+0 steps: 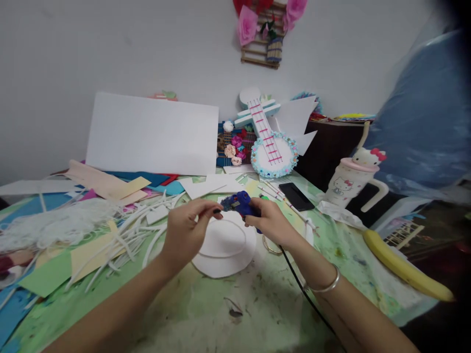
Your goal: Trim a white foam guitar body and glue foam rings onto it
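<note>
My right hand is wrapped round a blue glue gun, its front end pointing left. A black cord runs down from the gun past my wrist. My left hand is closed in a pinch close to the gun's front end; what the fingertips hold, if anything, I cannot make out. Below both hands lies a white rounded piece with a smaller white oval on top of it. The upper edge of these pieces is partly hidden by my hands and the gun.
White strips, tangled white string and coloured paper crowd the left. A white board and a banjo-shaped craft stand behind. Rightward are a phone, a cup and a long yellow object.
</note>
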Demonstrator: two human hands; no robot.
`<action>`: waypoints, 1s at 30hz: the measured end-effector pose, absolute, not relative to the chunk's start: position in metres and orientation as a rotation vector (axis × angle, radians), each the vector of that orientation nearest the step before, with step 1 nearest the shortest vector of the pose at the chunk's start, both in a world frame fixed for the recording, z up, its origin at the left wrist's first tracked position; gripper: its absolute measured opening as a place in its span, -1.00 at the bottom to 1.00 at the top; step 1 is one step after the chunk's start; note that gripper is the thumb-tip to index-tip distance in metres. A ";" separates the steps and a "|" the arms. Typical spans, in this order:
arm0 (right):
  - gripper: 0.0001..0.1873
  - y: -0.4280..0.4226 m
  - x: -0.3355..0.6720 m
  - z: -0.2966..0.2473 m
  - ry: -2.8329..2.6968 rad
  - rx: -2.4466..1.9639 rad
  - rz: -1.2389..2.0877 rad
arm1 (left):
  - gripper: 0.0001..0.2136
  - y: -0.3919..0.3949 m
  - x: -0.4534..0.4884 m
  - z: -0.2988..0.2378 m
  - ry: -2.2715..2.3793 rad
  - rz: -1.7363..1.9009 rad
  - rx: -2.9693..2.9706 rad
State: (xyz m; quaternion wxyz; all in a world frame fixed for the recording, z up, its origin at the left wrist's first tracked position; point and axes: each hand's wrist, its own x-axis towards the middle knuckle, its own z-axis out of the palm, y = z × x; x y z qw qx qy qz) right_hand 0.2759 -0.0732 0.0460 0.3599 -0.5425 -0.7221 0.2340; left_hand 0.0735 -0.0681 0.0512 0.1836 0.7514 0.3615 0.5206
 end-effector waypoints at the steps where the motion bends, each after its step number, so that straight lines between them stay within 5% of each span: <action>1: -0.92 -0.074 0.276 0.042 -1.807 -1.397 0.637 | -0.83 -0.077 0.076 0.049 1.014 1.376 2.080; 7: -0.77 -0.099 0.263 0.028 -1.442 -1.233 0.895 | -0.80 -0.103 0.097 0.021 1.065 0.692 1.560; 18: -0.74 -0.144 0.250 0.029 -1.198 -0.942 1.190 | -0.52 -0.119 0.127 0.007 0.771 0.823 1.186; 24: -0.76 -0.134 0.271 0.040 -1.457 -1.012 1.369 | -0.70 -0.125 0.129 0.000 0.821 0.916 1.133; 26: -0.80 -0.112 0.295 0.048 -1.691 -1.155 1.138 | -0.67 -0.125 0.126 0.001 0.881 0.880 1.119; 30: -0.69 -0.045 0.374 0.061 -1.816 -2.112 0.004 | -0.63 -0.122 0.120 0.002 0.898 0.838 1.158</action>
